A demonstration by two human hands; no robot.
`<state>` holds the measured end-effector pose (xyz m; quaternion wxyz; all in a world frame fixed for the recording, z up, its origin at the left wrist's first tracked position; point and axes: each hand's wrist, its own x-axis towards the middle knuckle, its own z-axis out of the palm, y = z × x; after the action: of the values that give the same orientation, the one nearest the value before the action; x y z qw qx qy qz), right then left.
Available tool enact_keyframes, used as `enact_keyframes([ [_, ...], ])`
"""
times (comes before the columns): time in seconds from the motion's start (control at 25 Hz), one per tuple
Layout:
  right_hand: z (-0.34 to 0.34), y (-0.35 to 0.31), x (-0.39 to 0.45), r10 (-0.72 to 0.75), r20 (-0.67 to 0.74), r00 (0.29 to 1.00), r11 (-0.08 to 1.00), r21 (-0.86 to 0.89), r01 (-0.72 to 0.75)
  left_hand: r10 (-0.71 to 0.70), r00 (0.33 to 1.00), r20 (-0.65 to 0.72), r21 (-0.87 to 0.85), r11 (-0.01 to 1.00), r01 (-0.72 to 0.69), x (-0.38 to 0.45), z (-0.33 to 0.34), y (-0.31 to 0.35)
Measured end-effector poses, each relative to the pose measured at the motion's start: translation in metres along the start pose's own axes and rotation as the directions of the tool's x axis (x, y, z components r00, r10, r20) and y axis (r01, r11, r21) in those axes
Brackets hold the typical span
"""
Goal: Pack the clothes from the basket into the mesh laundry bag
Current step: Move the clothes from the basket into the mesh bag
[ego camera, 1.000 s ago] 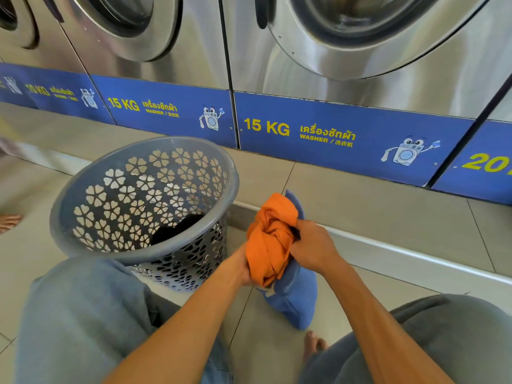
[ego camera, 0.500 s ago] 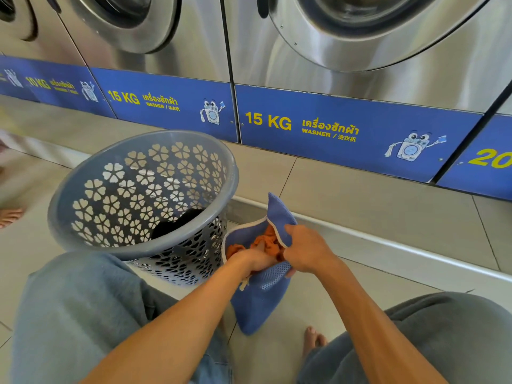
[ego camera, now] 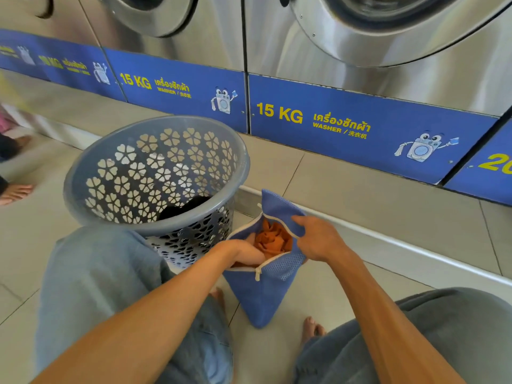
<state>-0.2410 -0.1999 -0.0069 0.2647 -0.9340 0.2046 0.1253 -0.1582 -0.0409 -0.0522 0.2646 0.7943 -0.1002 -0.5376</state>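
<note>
A blue mesh laundry bag (ego camera: pixel 263 300) stands on the floor between my knees with its zip mouth held wide. An orange garment (ego camera: pixel 273 239) lies bunched inside the mouth. My left hand (ego camera: pixel 241 250) reaches into the bag, its fingers curled into the orange cloth and partly hidden by it. My right hand (ego camera: pixel 318 239) pinches the bag's upper flap and holds it up. To the left, touching my left knee, the grey basket (ego camera: pixel 124 173) with flower cut-outs tilts toward me, and a dark garment (ego camera: pixel 182 207) lies at its bottom.
Steel washing machines (ego camera: pixel 388 79) with blue 15 KG panels line the back. A raised tiled step (ego camera: pixel 415 245) runs in front of them, just behind the bag. Another person's bare foot (ego camera: pixel 15 192) shows at the far left. My own toes (ego camera: pixel 311 328) rest near the bag.
The orange garment, held above the bag a second ago, has gone down inside it. My left hand followed it in, and my right hand has lifted the flap wider.
</note>
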Motion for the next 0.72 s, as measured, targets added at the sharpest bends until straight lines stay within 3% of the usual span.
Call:
enact_keyframes([
  [0.08, -0.004, -0.007, 0.003, 0.009, -0.036, 0.999, 1.000, 0.011, -0.008, 0.075, 0.986, -0.146, 0.018, 0.997, -0.073, -0.009, -0.015, -0.004],
  [0.16, -0.005, -0.012, 0.005, 0.019, -0.039, 0.999, 1.000, -0.010, -0.020, 0.125, 0.941, -0.313, 0.181, 0.981, -0.070, -0.010, -0.021, -0.012],
  [0.4, 0.011, -0.019, 0.006, 0.045, 0.116, 0.992, 0.998, -0.059, -0.038, 0.126, 0.949, -0.288, 0.352, 0.936, -0.017, -0.005, -0.017, -0.018],
  [0.56, 0.015, -0.020, 0.005, 0.025, 0.000, 1.000, 0.994, -0.109, -0.025, 0.024, 0.965, -0.262, 0.455, 0.885, 0.101, -0.007, -0.011, -0.009],
  [0.72, 0.000, -0.020, 0.006, 0.015, -0.122, 0.992, 1.000, -0.019, -0.018, 0.003, 0.965, -0.264, 0.436, 0.892, 0.117, -0.002, -0.009, -0.004],
])
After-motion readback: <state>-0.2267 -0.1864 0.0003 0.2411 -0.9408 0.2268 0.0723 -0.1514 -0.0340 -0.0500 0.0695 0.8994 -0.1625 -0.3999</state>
